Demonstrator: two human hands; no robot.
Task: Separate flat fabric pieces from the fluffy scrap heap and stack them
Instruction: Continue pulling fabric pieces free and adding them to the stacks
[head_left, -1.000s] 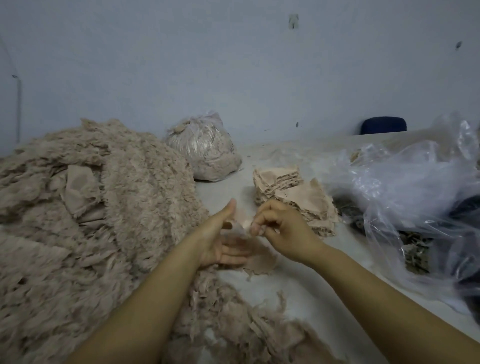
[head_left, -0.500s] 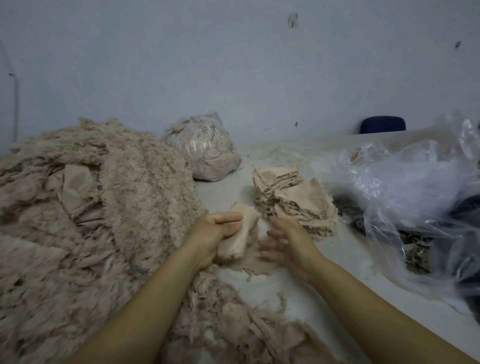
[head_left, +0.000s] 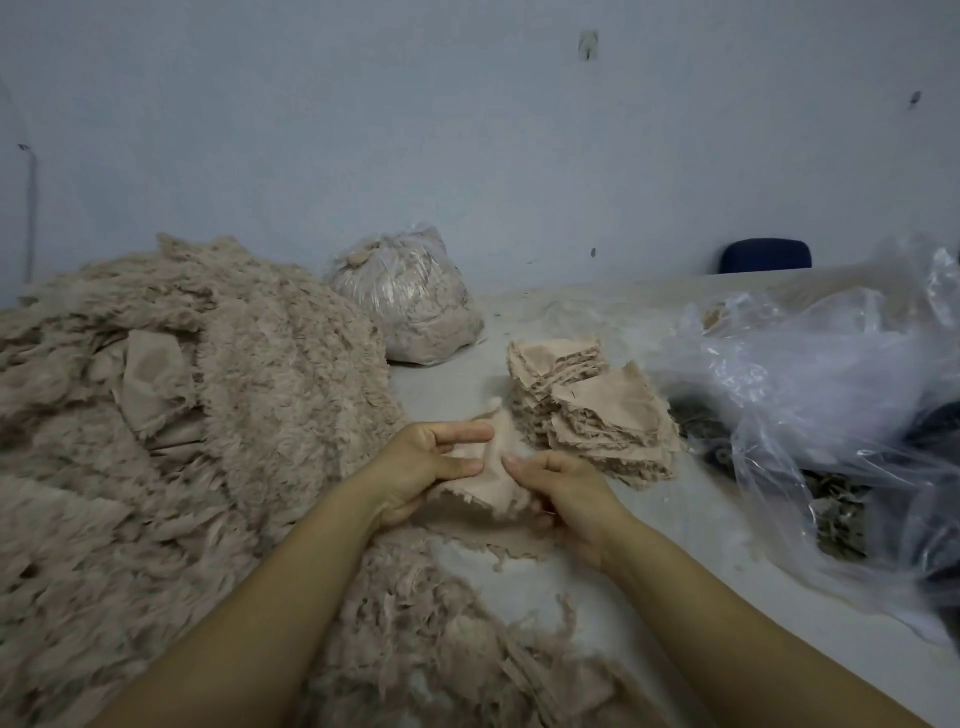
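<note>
Both hands work a small flat fabric piece (head_left: 496, 480) just in front of the stack (head_left: 597, 410) on the tabletop (head_left: 649, 545). The left hand (head_left: 426, 467) holds the piece from its left side, fingers laid across the cloth and thumb behind it. The right hand (head_left: 561, 491) pinches the piece's right edge with curled fingers; how firmly it bites is hard to tell. The piece is slightly tented between them, one corner poking upward, and fluffy fringe clings along its lower edge.

The fluffy heap (head_left: 182, 441) fills the left side of the tabletop, with loose fluff (head_left: 441, 639) spilling toward the person. Another flat piece (head_left: 156, 379) shows half-buried in the heap.

To do this step well, I judge the cloth should be pulled gently taut between the two hands so it flattens, and any clinging fluff shaken or plucked off before it goes on the stack. The stack already leans in two offset bundles, so the piece is best laid squarely on the nearer top, edges roughly matched, and pressed lightly rather than dropped. Tugging too hard may fray the ragged edges further.
</note>
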